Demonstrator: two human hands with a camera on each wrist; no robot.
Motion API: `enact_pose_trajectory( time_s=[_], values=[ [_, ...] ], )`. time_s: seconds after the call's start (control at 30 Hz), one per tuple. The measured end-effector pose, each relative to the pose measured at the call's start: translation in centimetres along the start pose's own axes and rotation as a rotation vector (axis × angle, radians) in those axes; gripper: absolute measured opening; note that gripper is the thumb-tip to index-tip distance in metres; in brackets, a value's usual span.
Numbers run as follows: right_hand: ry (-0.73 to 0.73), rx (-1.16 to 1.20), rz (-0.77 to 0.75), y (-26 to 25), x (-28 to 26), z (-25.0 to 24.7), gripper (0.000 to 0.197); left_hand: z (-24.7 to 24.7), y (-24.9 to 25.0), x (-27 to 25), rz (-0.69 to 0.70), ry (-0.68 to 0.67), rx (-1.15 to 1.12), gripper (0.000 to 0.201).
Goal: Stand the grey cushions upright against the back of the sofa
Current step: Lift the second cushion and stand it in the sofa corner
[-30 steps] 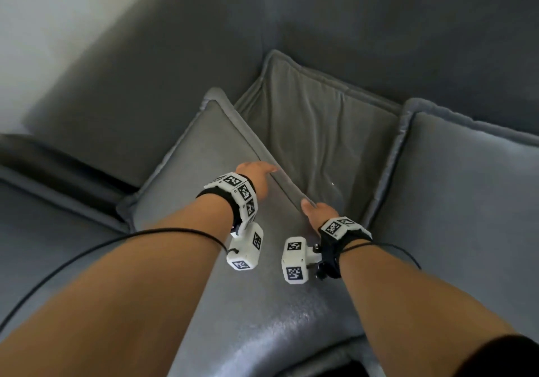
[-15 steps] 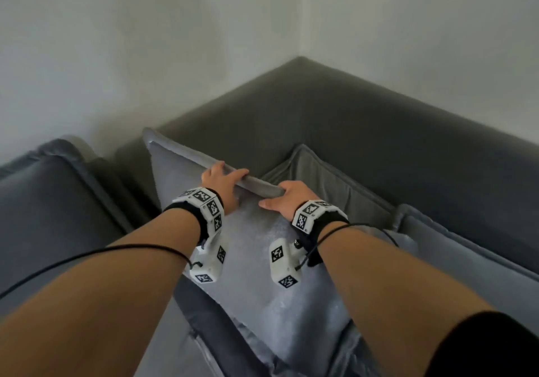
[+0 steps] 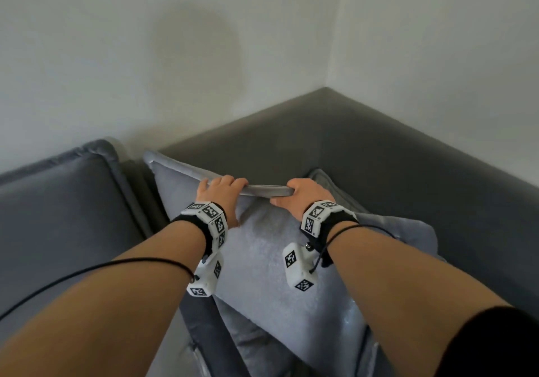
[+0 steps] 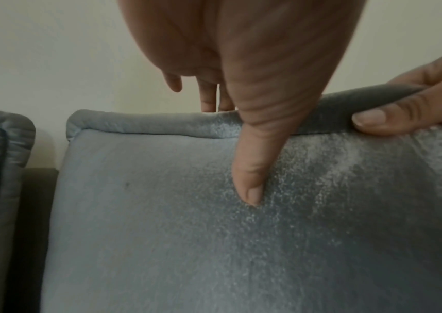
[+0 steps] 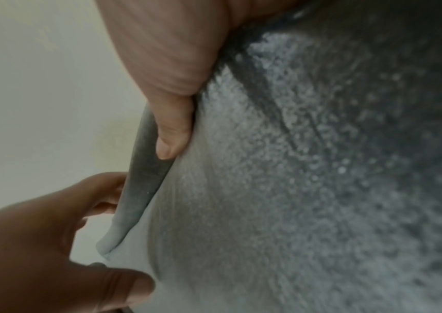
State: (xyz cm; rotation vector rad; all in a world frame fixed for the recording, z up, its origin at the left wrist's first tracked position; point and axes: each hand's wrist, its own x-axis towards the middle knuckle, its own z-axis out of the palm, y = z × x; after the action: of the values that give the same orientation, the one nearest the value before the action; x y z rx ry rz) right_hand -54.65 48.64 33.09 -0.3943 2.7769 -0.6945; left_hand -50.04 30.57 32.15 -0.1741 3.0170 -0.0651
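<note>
A light grey velvet cushion [image 3: 262, 263] stands tilted on the sofa seat, its piped top edge [image 4: 145, 125] pointing toward the sofa's corner. My left hand [image 3: 220, 187] grips that edge, fingers over the far side and thumb [image 4: 252, 169] pressed on the front face. My right hand [image 3: 302, 193] grips the same edge a little to the right, its thumb [image 5: 171, 131] on the front. The cushion [image 5: 268, 190] has not reached the dark sofa back [image 3: 379, 155]. Behind it lies a second grey cushion [image 3: 329, 179], mostly hidden.
A darker grey cushion [image 3: 58, 219] stands upright against the sofa back on the left. Another pale cushion [image 3: 408, 233] shows at the right, behind my right wrist. White walls [image 3: 175, 55] meet in a corner above the sofa. A black cable [image 3: 87, 271] crosses my left forearm.
The cushion lay flat on the seat a second ago; both hands have since lifted its edge and swung it up to standing. The head view has tilted upward toward the wall.
</note>
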Motion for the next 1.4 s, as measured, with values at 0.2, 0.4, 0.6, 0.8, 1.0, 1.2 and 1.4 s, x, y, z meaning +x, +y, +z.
enact_pose_trajectory(
  time_s=[0.2, 0.4, 0.6, 0.8, 1.0, 1.2, 1.4],
  values=[
    [0.031, -0.156, -0.197, -2.1, 1.6, -4.3, 0.041, -3.0, -0.8, 1.6, -0.098, -0.029, 0.003, 0.096],
    [-0.079, -0.308, -0.148, 0.9, 3.0, -4.5, 0.035, 0.0, 0.2, 1.6, -0.151, -0.111, -0.111, 0.079],
    [-0.124, -0.341, 0.074, 6.0, 3.7, -3.3, 0.038, 3.5, 3.2, 2.8, -0.101, -0.102, -0.157, 0.08],
    [-0.029, -0.322, 0.148, 7.2, 4.4, -1.8, 0.069, 4.4, 4.7, 5.0, 0.016, -0.103, -0.063, 0.106],
    [-0.081, -0.383, 0.153, 6.6, 6.5, 0.0, 0.087, 4.2, 4.5, 8.6, 0.096, -0.123, 0.021, 0.107],
    [-0.12, -0.369, 0.325, 4.5, 9.5, 1.2, 0.072, 4.5, 3.4, 13.1, 0.178, -0.163, 0.06, 0.083],
    [-0.101, -0.492, 0.362, 3.6, 12.7, 2.4, 0.032, 6.6, 1.9, 16.0, 0.228, -0.255, -0.085, 0.06]
  ],
)
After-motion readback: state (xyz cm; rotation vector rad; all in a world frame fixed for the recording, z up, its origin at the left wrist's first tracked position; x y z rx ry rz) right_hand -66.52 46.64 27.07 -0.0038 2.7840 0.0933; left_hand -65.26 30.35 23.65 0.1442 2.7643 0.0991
